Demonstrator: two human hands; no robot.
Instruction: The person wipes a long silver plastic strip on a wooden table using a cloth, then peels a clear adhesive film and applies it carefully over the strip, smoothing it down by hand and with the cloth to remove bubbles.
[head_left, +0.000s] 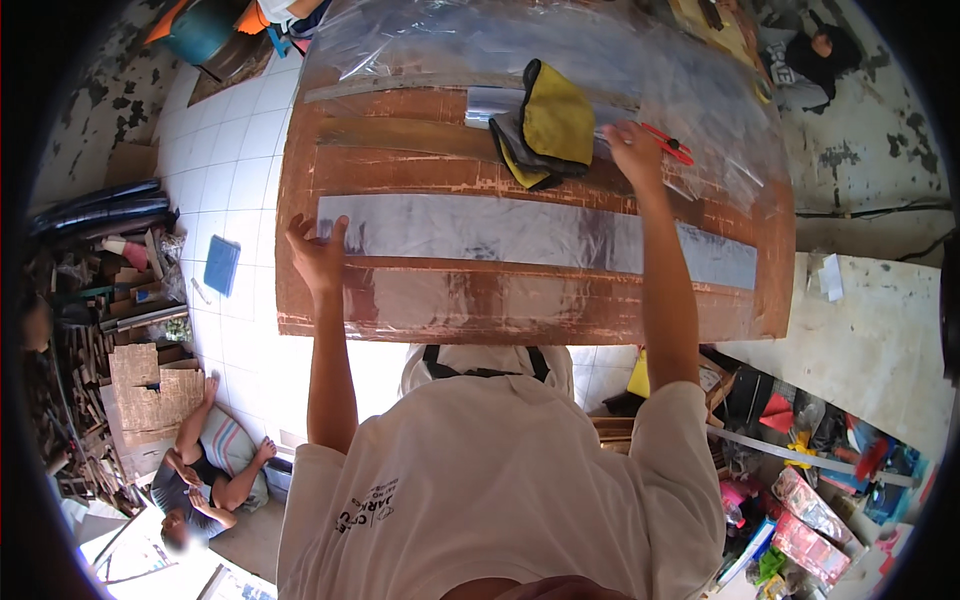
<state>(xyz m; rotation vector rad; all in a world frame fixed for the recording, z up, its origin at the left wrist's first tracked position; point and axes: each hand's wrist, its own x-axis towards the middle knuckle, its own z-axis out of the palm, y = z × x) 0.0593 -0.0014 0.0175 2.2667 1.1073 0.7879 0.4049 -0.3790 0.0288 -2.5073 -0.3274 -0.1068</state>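
A long, pale grey translucent strip (480,228) lies across the brown, tape-covered work table (300,300) in front of me. At its left end is my left hand (318,258), fingers apart, with the thumb touching the strip's end. My right hand (636,155) reaches over the strip to the far side, its fingers curled in a pinch; what they hold, if anything, I cannot make out. Just left of it lies a yellow and grey cloth (556,120) with black edging, partly over some pale strips (490,103). A red cutter-like tool (668,145) lies right beside that hand.
Crumpled clear plastic sheeting (440,40) covers the table's far part. Beyond its left edge, a blue square item (221,265) lies on the white tiled floor. Another person (205,480) sits at the lower left near piled scraps. Mixed clutter (800,500) fills the lower right.
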